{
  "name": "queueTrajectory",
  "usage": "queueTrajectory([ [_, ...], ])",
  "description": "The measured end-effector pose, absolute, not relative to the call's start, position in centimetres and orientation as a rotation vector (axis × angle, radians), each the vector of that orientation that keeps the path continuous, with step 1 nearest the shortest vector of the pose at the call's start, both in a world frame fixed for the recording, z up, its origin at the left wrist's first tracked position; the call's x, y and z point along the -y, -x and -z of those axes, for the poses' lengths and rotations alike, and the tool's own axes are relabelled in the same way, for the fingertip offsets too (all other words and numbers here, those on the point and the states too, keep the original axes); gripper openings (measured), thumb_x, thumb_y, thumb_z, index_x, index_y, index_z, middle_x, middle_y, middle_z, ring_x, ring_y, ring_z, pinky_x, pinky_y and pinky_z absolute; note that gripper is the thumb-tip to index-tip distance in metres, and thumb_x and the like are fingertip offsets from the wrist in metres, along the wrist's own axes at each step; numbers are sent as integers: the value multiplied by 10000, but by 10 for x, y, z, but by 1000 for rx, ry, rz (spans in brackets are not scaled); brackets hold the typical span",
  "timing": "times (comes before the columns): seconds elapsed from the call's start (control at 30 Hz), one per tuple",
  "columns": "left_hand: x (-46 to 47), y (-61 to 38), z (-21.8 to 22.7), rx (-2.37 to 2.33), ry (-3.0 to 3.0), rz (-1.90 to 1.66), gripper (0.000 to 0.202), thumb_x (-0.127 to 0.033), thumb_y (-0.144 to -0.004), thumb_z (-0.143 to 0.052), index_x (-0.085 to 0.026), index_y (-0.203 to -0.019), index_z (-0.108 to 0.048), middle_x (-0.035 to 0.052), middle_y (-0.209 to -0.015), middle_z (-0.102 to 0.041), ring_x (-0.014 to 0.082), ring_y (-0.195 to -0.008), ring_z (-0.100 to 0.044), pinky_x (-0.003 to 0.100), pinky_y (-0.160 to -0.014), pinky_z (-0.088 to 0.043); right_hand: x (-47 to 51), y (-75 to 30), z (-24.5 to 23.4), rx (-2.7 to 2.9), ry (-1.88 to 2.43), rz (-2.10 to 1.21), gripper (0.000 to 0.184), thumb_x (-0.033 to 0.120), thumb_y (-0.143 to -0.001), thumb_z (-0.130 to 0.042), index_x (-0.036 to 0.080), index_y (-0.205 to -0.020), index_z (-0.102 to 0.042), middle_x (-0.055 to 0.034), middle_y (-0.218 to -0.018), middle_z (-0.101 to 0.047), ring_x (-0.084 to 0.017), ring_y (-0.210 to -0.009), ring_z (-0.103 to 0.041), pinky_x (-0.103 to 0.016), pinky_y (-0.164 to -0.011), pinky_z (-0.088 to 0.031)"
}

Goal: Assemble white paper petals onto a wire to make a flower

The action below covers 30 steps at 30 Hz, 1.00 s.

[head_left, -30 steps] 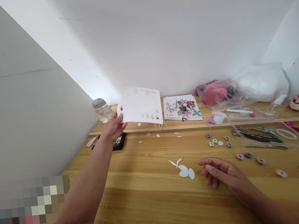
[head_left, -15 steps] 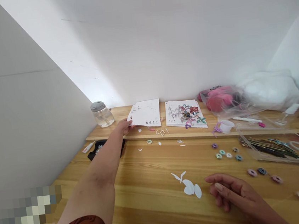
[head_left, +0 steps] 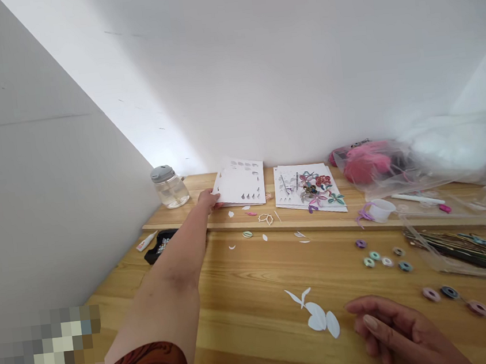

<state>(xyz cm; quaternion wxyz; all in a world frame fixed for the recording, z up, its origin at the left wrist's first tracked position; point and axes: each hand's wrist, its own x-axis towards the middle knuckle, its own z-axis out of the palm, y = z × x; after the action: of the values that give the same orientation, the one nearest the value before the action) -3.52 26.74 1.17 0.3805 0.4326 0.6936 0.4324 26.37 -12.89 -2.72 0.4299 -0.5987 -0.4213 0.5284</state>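
Note:
My left hand (head_left: pixel 208 199) reaches far forward to the raised back ledge and pinches the near left corner of a white punched paper sheet (head_left: pixel 241 182), which lies nearly flat there. My right hand (head_left: pixel 393 331) rests low on the wooden table (head_left: pixel 249 320) with its fingers loosely curled and nothing in them. Just left of that hand lie white paper petal cutouts (head_left: pixel 315 312).
On the ledge stand a glass jar (head_left: pixel 167 187), a card with coloured quilled flowers (head_left: pixel 308 186), a pink-filled plastic bag (head_left: pixel 367 164) and a small white cup (head_left: pixel 380 209). Small coiled paper rolls (head_left: pixel 381 253), a clear box of paper strips (head_left: pixel 462 243) and a black tray (head_left: pixel 159 246) sit on the table.
My left hand lowered the white sheet from held up in the air down onto the ledge. The view tilted up, so my right hand sits lower in the picture.

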Motion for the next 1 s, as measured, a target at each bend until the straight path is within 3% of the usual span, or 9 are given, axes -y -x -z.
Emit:
queueTrajectory([
  [0.33, -269, 37, -14, -1938, -1412, -834, 370, -343, -879, -599, -147, -1191, -566, 100, -1103, -628, 211, -955, -629, 383, -803, -538, 127, -271, 30, 1080, 1497, -1379, 474, 603, -776, -632, 197, -1015, -689, -54, -782, -626, -175, -653, -590, -284, -559, -465],
  [0.43, -259, 32, -22, -2026, -1629, -829, 490, -293, -792, -687, -173, -1248, -555, 146, -1181, -616, 301, -1130, -574, 405, -893, -483, 128, -267, 27, 1073, 1476, -1376, 455, 586, -775, -644, 197, -1006, -686, -47, -772, -620, -165, -637, -582, -282, -557, -464],
  [0.5, -251, 18, -26, -1986, -1823, -830, 468, -267, -785, -680, -210, -1237, -577, 129, -1245, -597, 302, -1202, -525, 403, -961, -437, 128, -265, 26, 1052, 1466, -1360, 443, 578, -771, -654, 195, -993, -685, -40, -763, -616, -152, -620, -568, -273, -547, -457],
  [0.67, -229, -48, -22, -1615, -2221, -692, 156, -340, -754, -695, -240, -871, -723, 26, -1023, -703, 193, -983, -613, 283, -911, -452, 129, -265, 29, 1041, 1441, -1362, 423, 560, -790, -650, 194, -1000, -677, -30, -753, -614, -132, -607, -553, -258, -542, -450],
  [0.83, -223, -96, -5, -1596, -2272, -660, 187, -345, -725, -698, -207, -848, -728, 70, -979, -706, 214, -927, -613, 302, -834, -470, 129, -265, 29, 1039, 1416, -1367, 406, 552, -799, -646, 196, -993, -679, -23, -746, -614, -116, -592, -541, -245, -536, -438],
  [1.0, -227, -110, 3, -1641, -2184, -661, 113, -289, -751, -644, -215, -799, -715, 35, -878, -721, 174, -829, -625, 256, -739, -463, 129, -262, 26, 1016, 1416, -1358, 415, 557, -785, -656, 193, -982, -682, -22, -749, -617, -110, -582, -543, -240, -530, -434],
])
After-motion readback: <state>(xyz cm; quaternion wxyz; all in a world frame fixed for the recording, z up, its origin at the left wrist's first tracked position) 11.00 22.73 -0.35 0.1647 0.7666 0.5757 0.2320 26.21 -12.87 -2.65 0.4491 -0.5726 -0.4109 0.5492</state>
